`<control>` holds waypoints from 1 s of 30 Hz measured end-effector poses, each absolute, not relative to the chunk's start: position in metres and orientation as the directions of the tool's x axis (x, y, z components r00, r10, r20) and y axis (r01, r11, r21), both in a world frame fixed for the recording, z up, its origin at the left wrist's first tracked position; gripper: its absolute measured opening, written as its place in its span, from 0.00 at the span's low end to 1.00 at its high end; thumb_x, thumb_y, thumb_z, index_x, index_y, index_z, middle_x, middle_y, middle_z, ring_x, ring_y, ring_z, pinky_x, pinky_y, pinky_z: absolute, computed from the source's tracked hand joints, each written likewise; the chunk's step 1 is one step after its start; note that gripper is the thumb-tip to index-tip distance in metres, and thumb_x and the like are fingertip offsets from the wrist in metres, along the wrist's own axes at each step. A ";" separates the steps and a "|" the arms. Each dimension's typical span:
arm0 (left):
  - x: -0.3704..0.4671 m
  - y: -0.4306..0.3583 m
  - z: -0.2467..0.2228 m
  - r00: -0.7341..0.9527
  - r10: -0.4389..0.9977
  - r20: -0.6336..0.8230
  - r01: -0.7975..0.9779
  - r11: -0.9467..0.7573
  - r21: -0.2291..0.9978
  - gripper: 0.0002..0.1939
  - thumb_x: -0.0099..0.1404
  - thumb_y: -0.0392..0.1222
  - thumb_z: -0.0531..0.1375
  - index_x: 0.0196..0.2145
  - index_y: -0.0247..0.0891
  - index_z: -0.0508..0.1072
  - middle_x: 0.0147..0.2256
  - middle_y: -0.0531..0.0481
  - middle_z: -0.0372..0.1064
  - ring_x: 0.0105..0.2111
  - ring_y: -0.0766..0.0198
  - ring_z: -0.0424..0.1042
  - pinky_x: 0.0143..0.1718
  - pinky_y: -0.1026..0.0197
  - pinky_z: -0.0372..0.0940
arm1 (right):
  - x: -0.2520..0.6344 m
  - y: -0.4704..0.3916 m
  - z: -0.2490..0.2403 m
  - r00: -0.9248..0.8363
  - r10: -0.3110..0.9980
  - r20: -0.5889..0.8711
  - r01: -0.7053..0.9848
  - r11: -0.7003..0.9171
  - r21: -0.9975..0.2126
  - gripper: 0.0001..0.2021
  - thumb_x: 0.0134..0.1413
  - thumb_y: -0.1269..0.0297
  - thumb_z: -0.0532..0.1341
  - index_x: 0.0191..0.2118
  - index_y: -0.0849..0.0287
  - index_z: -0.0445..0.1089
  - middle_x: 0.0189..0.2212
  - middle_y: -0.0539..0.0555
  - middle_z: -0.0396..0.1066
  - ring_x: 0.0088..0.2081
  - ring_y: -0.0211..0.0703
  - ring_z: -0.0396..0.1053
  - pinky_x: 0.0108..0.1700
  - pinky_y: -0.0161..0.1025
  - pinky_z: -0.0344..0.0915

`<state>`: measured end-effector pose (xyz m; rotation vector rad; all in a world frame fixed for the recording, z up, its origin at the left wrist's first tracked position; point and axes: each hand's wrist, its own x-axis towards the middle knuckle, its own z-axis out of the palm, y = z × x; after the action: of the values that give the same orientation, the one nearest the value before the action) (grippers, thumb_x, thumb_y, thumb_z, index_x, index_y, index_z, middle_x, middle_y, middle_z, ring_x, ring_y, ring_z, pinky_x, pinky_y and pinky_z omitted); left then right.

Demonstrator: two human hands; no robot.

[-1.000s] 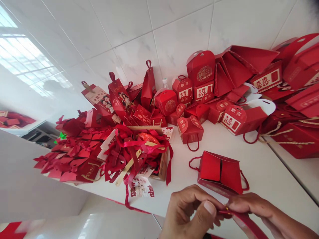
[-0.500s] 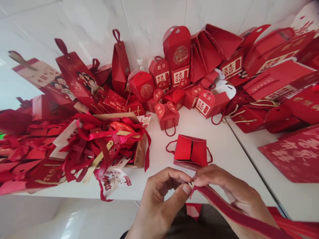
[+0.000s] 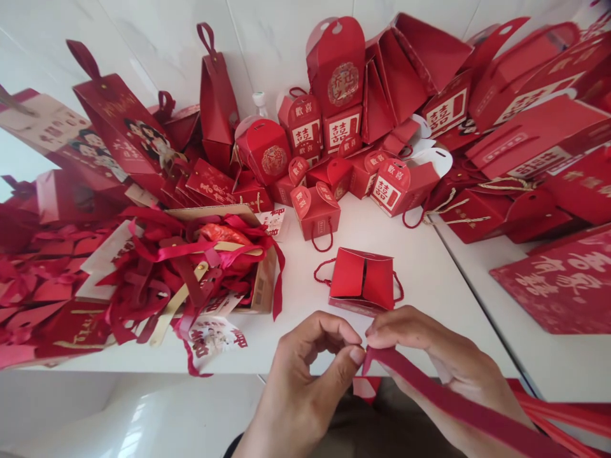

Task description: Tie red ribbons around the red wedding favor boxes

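My right hand (image 3: 429, 350) pinches the end of a long dark red strap (image 3: 458, 407), which runs down to the lower right. Close beside its fingertips, my left hand (image 3: 315, 375) has thumb and forefinger pressed together at the strap's end; whatever small piece lies between them is hidden. Both hands are over the table's front edge. Just beyond them a small red box (image 3: 361, 280) with cord loops at both sides lies on the white table (image 3: 300, 286), its two top flaps nearly meeting.
A carton (image 3: 265, 280) heaped with red ribbons and straps stands left. Red gift boxes (image 3: 317, 210) and tall bags (image 3: 217, 108) line the wall. A flat red bag (image 3: 558, 280) lies right, beyond a table seam.
The view has shifted, so the boxes appear slightly higher. My fingertips remain close together, and the strap's end has turned, with its short tip now pointing down between my hands.
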<state>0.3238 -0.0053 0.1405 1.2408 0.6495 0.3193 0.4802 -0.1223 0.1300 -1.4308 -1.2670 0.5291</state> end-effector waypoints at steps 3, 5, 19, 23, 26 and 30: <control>0.323 -0.006 0.140 0.774 0.565 -0.285 0.143 0.282 0.949 0.12 0.70 0.50 0.64 0.37 0.38 0.72 0.31 0.52 0.68 0.29 0.68 0.69 0.29 0.68 0.64 | 0.479 -0.125 0.133 0.331 0.908 0.258 0.461 0.083 -0.884 0.08 0.67 0.67 0.63 0.47 0.44 0.73 0.41 0.47 0.76 0.42 0.39 0.77 0.44 0.31 0.74; 0.322 -0.006 0.139 0.773 0.575 -0.269 0.153 0.243 0.958 0.12 0.70 0.50 0.63 0.36 0.38 0.72 0.31 0.51 0.68 0.30 0.67 0.68 0.30 0.68 0.63 | 0.479 -0.127 0.134 0.296 0.920 0.255 0.480 0.088 -0.873 0.08 0.68 0.67 0.61 0.48 0.44 0.72 0.40 0.46 0.75 0.41 0.37 0.77 0.43 0.28 0.73; 0.322 -0.015 0.136 0.691 0.700 -0.183 0.237 0.020 0.971 0.11 0.69 0.51 0.64 0.36 0.41 0.77 0.31 0.49 0.71 0.33 0.62 0.70 0.35 0.64 0.64 | 0.480 -0.128 0.135 0.310 0.918 0.248 0.488 0.070 -0.870 0.06 0.69 0.67 0.59 0.43 0.47 0.70 0.36 0.47 0.74 0.36 0.35 0.78 0.35 0.23 0.74; 0.316 -0.011 0.132 0.763 0.604 -0.230 0.269 0.026 0.963 0.13 0.72 0.50 0.60 0.47 0.41 0.77 0.38 0.44 0.74 0.39 0.59 0.72 0.40 0.61 0.66 | 0.480 -0.130 0.130 0.313 0.926 0.211 0.452 0.050 -0.891 0.03 0.69 0.64 0.60 0.42 0.47 0.71 0.36 0.47 0.75 0.35 0.37 0.79 0.41 0.27 0.76; 0.315 -0.010 0.131 0.769 0.584 -0.259 0.273 0.066 0.960 0.14 0.72 0.51 0.60 0.45 0.39 0.77 0.39 0.43 0.73 0.40 0.59 0.71 0.41 0.61 0.66 | 0.481 -0.133 0.124 0.309 0.931 0.195 0.448 0.039 -0.893 0.02 0.68 0.61 0.61 0.44 0.46 0.71 0.37 0.47 0.75 0.36 0.38 0.79 0.42 0.27 0.76; 0.316 -0.012 0.133 0.758 0.578 -0.304 0.258 0.163 0.952 0.15 0.70 0.52 0.62 0.42 0.37 0.76 0.37 0.44 0.72 0.37 0.61 0.70 0.38 0.63 0.65 | 0.482 -0.138 0.112 0.328 0.931 0.160 0.480 -0.018 -0.877 0.05 0.67 0.57 0.62 0.45 0.46 0.72 0.40 0.49 0.76 0.41 0.41 0.79 0.40 0.26 0.75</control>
<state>0.3158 -0.0119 0.1328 1.4236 0.7344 0.2600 0.4824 -0.1380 0.1124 -1.6488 -1.2927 0.5985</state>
